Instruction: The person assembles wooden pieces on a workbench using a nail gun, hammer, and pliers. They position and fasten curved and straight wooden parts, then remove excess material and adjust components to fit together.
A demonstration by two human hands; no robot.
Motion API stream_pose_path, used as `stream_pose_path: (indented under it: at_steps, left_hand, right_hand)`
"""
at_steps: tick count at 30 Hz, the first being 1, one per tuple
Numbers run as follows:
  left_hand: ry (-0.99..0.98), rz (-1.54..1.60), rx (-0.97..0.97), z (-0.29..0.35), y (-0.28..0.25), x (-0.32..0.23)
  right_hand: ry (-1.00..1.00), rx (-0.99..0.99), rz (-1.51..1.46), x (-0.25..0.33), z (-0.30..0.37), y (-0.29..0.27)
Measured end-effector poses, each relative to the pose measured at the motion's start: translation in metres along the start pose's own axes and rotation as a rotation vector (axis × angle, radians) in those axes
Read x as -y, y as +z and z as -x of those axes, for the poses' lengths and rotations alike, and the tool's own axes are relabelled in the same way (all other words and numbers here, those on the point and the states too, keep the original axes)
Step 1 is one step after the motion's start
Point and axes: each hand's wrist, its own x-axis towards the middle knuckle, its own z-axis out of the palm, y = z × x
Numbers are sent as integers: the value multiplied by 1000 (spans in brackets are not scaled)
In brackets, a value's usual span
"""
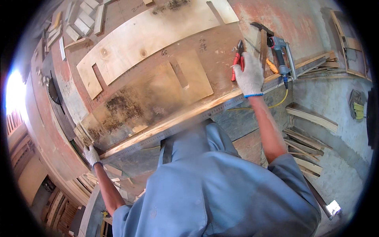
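Note:
My right hand [250, 75], in a white knitted glove with a blue cuff, is over the bench at the right. Its fingers are stretched out and the thumb is apart, beside and partly over the red-handled pliers [236, 65]. My left hand [91, 155], also gloved, rests at the bench's front left corner, by the ends of thin wood strips [82, 134]. Its fingers look extended, though their tips are hard to make out. Between the hands lies a dark-stained plywood panel [154, 93] with a slot. Beyond it is a longer, curved plywood panel [130, 45] with slots.
Right of the pliers lie a hammer [263, 45], an orange-handled tool [272, 66] and an air nail gun [279, 51] with a yellow hose [285, 98]. A marked metal rule [213, 111] runs along the front edge. Wood offcuts [83, 21] and a toothed saw blade [52, 91] are at left.

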Motion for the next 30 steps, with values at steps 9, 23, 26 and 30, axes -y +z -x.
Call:
stream_pose_path:
  at_steps: [9, 23, 26, 30]
  left_hand:
    - [-45, 7, 11, 5, 5, -21]
    - [-62, 73, -61, 15, -3, -40]
    - [-14, 98, -92, 10, 2, -25]
    - [-24, 59, -49, 10, 0, -24]
  right_hand:
    - [436, 54, 55, -135, -39, 48]
    - [590, 576, -840, 12, 119, -82]
    - [337, 648, -621, 24, 129, -73]
    - [532, 837, -617, 30, 117, -45]
